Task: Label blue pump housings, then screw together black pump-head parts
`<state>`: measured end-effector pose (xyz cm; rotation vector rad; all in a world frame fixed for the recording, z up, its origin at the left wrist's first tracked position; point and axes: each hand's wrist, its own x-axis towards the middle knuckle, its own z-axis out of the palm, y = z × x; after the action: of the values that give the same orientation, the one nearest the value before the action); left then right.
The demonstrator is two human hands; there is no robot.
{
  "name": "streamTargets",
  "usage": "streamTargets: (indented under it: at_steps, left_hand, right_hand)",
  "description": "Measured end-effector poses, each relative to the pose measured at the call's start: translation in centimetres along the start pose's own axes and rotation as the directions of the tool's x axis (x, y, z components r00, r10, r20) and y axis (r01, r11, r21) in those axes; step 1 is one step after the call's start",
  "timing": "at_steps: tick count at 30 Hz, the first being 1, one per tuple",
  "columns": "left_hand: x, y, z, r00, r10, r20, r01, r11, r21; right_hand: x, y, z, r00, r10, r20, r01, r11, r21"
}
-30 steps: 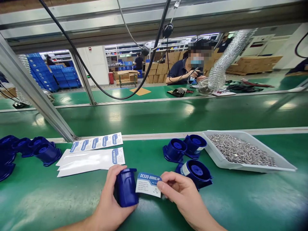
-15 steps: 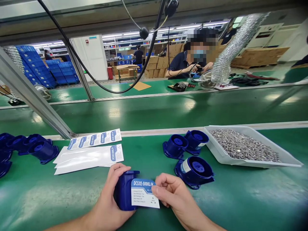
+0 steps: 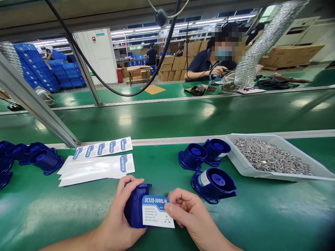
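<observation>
Plastic, judging by its even sheen, makes up the blue housing (image 3: 134, 211) at the near middle of the desk (image 3: 78, 212), so it should be light, stiff and hard to dent, though its smooth wall could slip under dry fingers. The left hand (image 3: 113, 218) grasps it from the left side, fingers over the far end and the palm behind, a hold that suits a rounded body and leaves the right side exposed; whether it also rests on the desk, I cannot tell. The right hand (image 3: 191, 214) pinches the printed label (image 3: 154, 212) by its right edge, between thumb and fingers, while the label's left part lies over the housing's wall. Whether any of it has stuck is not clear. Such a label is likely thin, bendy and easily creased, probably tacky behind, so an edge or corner is the best place to hold it. Spare label sheets (image 3: 91, 170) lie farther left, and a labelled housing (image 3: 222, 188) sits to the right.
</observation>
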<state>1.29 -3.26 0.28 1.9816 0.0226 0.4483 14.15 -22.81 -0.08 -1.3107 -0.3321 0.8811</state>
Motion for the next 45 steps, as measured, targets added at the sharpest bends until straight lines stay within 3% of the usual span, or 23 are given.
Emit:
streamTargets:
  at_steps: [13, 45]
  left_hand:
    - [-0.1, -0.1, 0.0, 0.998, -0.034, 0.05, 0.036, 0.998, -0.053]
    - [0.0, 0.1, 0.0, 0.997, -0.057, 0.057, 0.06, 0.997, -0.056]
  right_hand:
    - [0.0, 0.1, -0.1, 1.0, -0.021, 0.02, 0.02, 0.999, 0.026]
    - [0.1, -0.7, 0.5, 1.0, -0.004, -0.008, 0.004, 1.0, -0.016]
